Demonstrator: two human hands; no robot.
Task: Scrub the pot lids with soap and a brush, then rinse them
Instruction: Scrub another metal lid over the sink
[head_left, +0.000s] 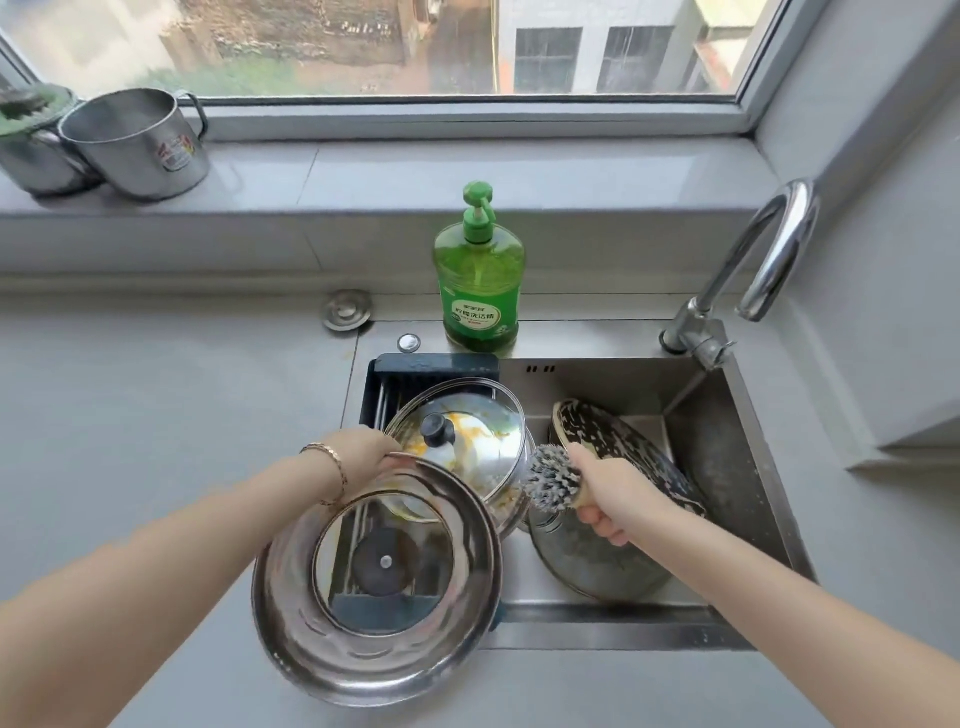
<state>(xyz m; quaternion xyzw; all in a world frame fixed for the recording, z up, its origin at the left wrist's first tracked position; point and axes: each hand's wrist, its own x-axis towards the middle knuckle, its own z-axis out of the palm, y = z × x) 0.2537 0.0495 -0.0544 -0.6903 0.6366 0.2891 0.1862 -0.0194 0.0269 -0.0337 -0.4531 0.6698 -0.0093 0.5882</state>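
1. While tilted over the near edge of the sink (623, 631), shows no suds on the steel-rimmed lid (376, 644); probably unscrubbed as yet.
2. Grips that lid's far rim with the left hand (366, 449), thumb on the edge; wraps the right hand (613, 493) round the brush (551, 475), bristles pointing left, near the lid.
3. Behind, yellow-smeared glass lid (467, 441); speckled lid (608, 436) in the sink; soap bottle (480, 283), tap (774, 244) not running; scrubbing and rinsing ahead.

Both bare forearms reach forward from the lower corners, angled inward toward each other. The left hand (363, 454), knuckles up, pinches the far rim of a steel lid (374, 660) with curled fingers. The right hand (608, 493) is fisted round the handle of a brush (553, 475), whose bristles point toward the left hand
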